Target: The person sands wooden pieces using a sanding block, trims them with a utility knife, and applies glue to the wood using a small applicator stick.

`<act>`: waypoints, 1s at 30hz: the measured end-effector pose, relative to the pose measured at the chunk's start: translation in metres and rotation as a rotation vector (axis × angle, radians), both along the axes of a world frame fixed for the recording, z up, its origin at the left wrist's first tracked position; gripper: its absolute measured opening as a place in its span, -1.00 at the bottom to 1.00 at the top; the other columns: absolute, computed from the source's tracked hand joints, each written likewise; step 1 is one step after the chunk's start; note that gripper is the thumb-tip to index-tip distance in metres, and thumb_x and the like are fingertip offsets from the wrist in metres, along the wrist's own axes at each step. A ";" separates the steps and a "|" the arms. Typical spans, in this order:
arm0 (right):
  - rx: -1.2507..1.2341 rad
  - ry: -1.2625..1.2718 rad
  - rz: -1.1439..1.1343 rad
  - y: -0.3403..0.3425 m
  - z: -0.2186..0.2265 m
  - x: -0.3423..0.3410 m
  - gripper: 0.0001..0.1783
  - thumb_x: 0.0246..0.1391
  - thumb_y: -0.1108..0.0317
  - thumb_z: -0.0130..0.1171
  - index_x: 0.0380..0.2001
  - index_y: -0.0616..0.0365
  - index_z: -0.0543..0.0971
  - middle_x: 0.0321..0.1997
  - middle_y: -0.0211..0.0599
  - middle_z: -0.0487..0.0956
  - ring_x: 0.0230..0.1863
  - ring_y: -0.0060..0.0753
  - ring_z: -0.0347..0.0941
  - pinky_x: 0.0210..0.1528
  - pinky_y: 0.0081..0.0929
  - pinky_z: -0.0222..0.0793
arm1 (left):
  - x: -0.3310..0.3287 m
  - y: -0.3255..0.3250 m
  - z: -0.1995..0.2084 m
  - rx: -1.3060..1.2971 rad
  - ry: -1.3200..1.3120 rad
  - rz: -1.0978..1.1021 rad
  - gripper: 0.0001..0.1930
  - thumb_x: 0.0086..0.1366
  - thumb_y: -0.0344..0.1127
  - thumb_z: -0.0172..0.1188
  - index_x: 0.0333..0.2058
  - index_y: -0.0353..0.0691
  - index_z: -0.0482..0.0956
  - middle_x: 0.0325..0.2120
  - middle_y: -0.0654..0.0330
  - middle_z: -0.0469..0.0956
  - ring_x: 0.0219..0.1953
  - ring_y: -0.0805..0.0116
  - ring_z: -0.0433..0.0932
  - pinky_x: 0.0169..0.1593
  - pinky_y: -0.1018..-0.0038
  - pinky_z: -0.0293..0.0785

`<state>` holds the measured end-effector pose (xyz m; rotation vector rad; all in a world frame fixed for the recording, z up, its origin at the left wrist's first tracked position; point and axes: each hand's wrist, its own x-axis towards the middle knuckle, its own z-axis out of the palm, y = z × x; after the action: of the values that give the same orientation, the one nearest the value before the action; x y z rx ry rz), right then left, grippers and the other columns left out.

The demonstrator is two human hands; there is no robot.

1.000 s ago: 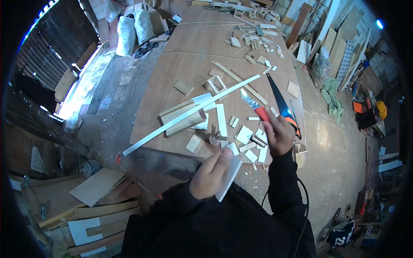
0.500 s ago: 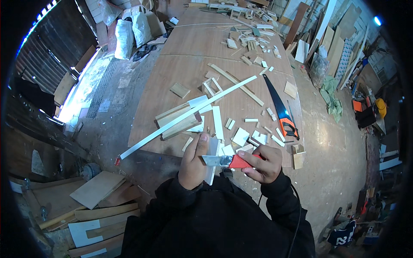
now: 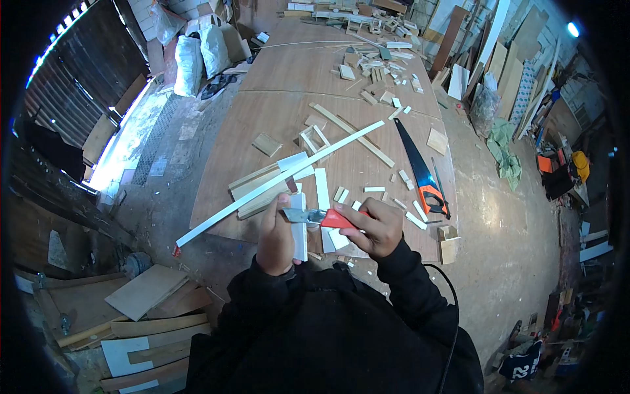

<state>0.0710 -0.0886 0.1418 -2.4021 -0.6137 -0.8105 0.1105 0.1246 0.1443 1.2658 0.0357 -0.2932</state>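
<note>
My left hand [image 3: 273, 241] is closed around a narrow white-faced board [image 3: 300, 241], held upright in front of my chest at the table's near edge. In my right hand [image 3: 378, 226] is a putty knife [image 3: 336, 218] with a red handle and a flat metal blade. The blade lies across the board's face, its tip close to the left thumb; whether it presses on the board I cannot tell. Just beyond my hands, a long white strip [image 3: 279, 180] rests diagonally over grooved wooden pieces [image 3: 262, 203].
On the wooden table [image 3: 223, 151] lie a handsaw [image 3: 415, 157] with an orange and black handle, a small open wooden frame [image 3: 314, 139] and several offcuts. Boards lean at the right wall. Wooden panels [image 3: 147, 291] are stacked on the left floor. A black cable [image 3: 454, 315] hangs by my right arm.
Both hands have moved up and to the left in the picture, carrying the board and the putty knife. The view has shifted slightly. Both grips stay the same.
</note>
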 end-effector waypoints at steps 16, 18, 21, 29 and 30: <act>0.807 0.421 0.038 -0.108 0.005 0.013 -0.48 0.32 0.06 -0.04 0.08 0.31 0.48 -0.50 -0.57 0.36 -0.54 -0.74 0.15 -0.50 -0.70 0.01 | -0.024 -0.040 0.038 -0.073 -0.409 0.033 -0.79 0.49 -0.22 -0.15 -0.26 -0.24 0.18 -0.46 -0.01 0.56 -0.46 0.37 0.60 -0.39 0.51 0.56; 0.700 0.435 0.096 -0.098 0.014 0.005 -0.55 0.25 0.20 0.03 0.04 0.35 0.51 -0.30 -0.25 0.60 -0.30 -0.50 0.50 -0.22 -0.55 0.37 | -0.032 -0.048 0.036 -0.080 -0.275 -0.047 -0.82 0.48 -0.27 -0.14 -0.15 -0.20 0.09 -0.43 -0.04 0.56 -0.57 0.38 0.53 -0.49 0.45 0.55; 0.546 0.380 0.249 -0.086 0.032 0.005 -0.55 0.17 0.19 0.10 0.01 0.30 0.54 -0.30 -0.08 0.60 -0.29 -0.28 0.55 -0.20 -0.46 0.39 | -0.034 -0.063 0.018 -0.012 -0.396 -0.015 -0.84 0.46 -0.31 -0.10 -0.16 -0.21 0.12 -0.38 0.01 0.55 -0.43 0.34 0.56 -0.29 0.45 0.50; 0.243 0.319 0.339 -0.113 0.042 0.006 -0.48 0.02 0.11 0.28 0.02 0.16 0.59 -0.64 -0.27 0.35 -0.64 -0.37 0.27 -0.56 -0.46 0.17 | -0.041 -0.097 0.012 0.504 -0.408 0.220 -0.85 0.38 -0.33 0.05 -0.24 -0.30 0.46 -0.46 0.12 0.55 -0.40 0.42 0.55 -0.31 0.49 0.42; 0.247 0.321 0.350 -0.114 0.042 0.008 -0.48 0.02 0.11 0.28 0.02 0.16 0.59 -0.64 -0.27 0.35 -0.64 -0.37 0.27 -0.56 -0.46 0.17 | -0.041 -0.100 0.010 0.511 -0.406 0.228 -0.85 0.38 -0.33 0.05 -0.24 -0.30 0.46 -0.46 0.12 0.55 -0.40 0.42 0.55 -0.31 0.49 0.42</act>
<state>0.0785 -0.2028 0.1837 -2.0594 -0.7269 -0.3227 0.0693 0.0244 0.1542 1.7912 -0.0983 0.1879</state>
